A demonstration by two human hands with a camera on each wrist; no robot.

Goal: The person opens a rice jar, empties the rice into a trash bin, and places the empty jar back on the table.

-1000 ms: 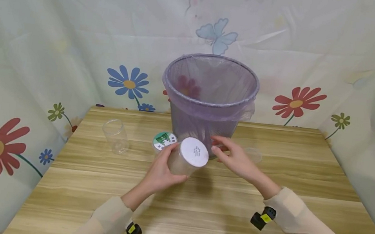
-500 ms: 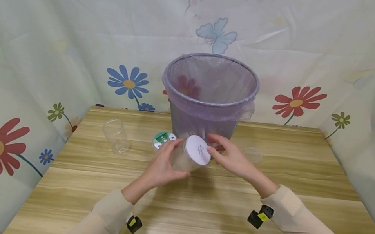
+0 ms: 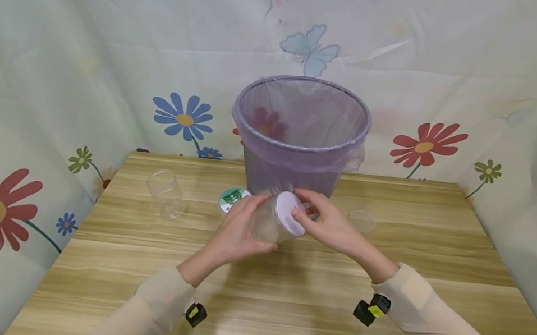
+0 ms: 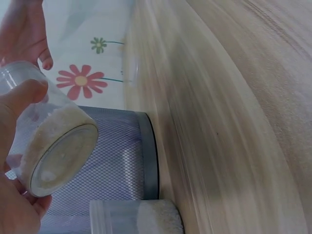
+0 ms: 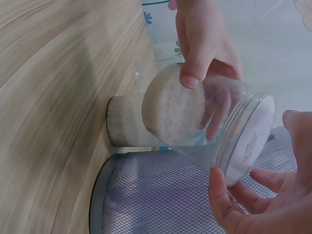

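Note:
My left hand (image 3: 239,231) grips a clear jar (image 3: 265,225), tilted, its white-labelled lid (image 3: 288,211) turned toward my right hand. Pale grains (image 5: 175,107) lie at the bottom end of this jar. Around the lid reaches my right hand (image 3: 329,223). In the right wrist view one of its fingertips (image 5: 217,175) meets the lid's rim, while the thumb (image 5: 292,119) stands slightly apart from it. Behind the left hand, a second jar (image 5: 124,121) with similar grains stands upright; its green-and-white top (image 3: 232,199) shows in the head view.
A mesh bin (image 3: 293,173) lined with a thin purple bag stands behind the hands. On the left of the wooden table (image 3: 281,305) is a clear cup-like container (image 3: 166,195). A clear round piece (image 3: 362,220) lies right of the bin. Flowered cloth (image 3: 111,45) surrounds the table.
The left hand has moved slightly right and turned the jar, so its lid faces more to the right. The right hand has come in from beside the jar to the lid.

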